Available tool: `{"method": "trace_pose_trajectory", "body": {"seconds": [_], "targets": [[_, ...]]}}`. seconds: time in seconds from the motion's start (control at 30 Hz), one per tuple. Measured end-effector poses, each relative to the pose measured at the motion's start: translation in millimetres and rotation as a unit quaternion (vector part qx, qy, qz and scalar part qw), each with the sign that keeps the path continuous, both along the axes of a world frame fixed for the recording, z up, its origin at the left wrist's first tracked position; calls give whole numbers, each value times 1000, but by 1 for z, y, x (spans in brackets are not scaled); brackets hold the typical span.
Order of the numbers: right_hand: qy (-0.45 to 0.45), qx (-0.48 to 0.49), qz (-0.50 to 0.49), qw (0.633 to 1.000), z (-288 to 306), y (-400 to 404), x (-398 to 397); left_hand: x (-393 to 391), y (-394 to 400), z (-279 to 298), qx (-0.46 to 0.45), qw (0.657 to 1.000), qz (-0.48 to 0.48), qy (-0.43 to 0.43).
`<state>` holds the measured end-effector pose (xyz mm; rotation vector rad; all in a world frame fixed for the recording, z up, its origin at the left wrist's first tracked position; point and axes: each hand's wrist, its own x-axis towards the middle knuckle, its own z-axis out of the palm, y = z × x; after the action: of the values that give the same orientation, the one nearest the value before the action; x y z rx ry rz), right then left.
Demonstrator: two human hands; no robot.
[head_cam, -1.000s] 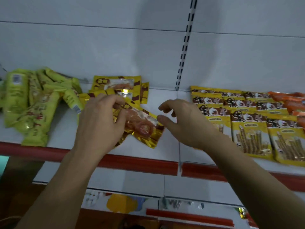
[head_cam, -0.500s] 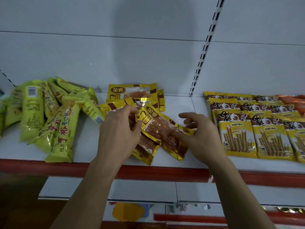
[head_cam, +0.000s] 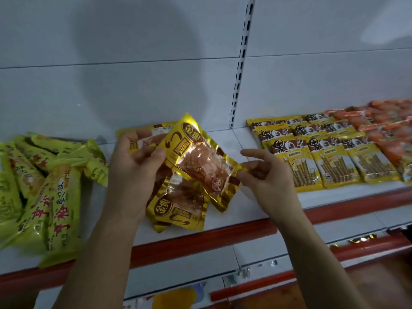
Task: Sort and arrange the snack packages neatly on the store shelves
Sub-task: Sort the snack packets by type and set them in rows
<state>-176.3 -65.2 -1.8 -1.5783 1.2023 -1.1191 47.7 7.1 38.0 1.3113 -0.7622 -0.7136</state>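
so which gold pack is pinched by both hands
The top gold pack, tilted with its clear window facing up: the left hand holds its upper left edge, the right hand pinches its lower right corner. The other gold packs sit beneath it.

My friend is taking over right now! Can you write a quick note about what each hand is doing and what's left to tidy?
Left hand: grips a bunch of gold meat-snack packets above the shelf.
Right hand: pinches the corner of the top gold packet.
Done: the yellow stick-biscuit packs and the orange packs lie in neat rows on the right.
Left: line up the gold packets and set them down; the green packs on the left lie in a messy heap.
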Motion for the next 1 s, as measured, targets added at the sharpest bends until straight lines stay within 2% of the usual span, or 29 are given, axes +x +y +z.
{"method": "trace_pose_trajectory", "body": {"seconds": [0.1,0.17,0.23,0.33,0.43,0.53,0.67,0.77,0.87,0.93,1.0], "targets": [[-139,40,-24,989,13,7,3,5,-6,2,-10,990,-52,128],[-191,76,-30,978,20,11,5,1,-9,1,-11,985,-70,157],[-200,118,5,973,26,13,4,-5,-11,-3,-12,989,-64,132],[-198,160,107,961,34,8,-1,-9,-18,-8,-21,997,-2,77],[-233,129,98,959,47,-4,-7,-10,-24,-8,-13,998,5,56],[-161,62,46,984,64,-27,-16,-13,-27,-1,3,999,-26,-23],[-58,10,49,997,87,-72,-28,-19,-48,11,53,990,-44,-126],[64,-51,46,996,98,-102,-33,-28,-80,9,111,983,-47,-137],[140,-90,27,986,99,-128,-38,-42,-107,0,162,970,-83,-163],[179,-95,28,979,95,-142,-36,-48,-118,-10,191,938,-79,-280],[235,-118,41,964,89,-155,-28,-50,-122,-16,216,876,-52,-427]]}}
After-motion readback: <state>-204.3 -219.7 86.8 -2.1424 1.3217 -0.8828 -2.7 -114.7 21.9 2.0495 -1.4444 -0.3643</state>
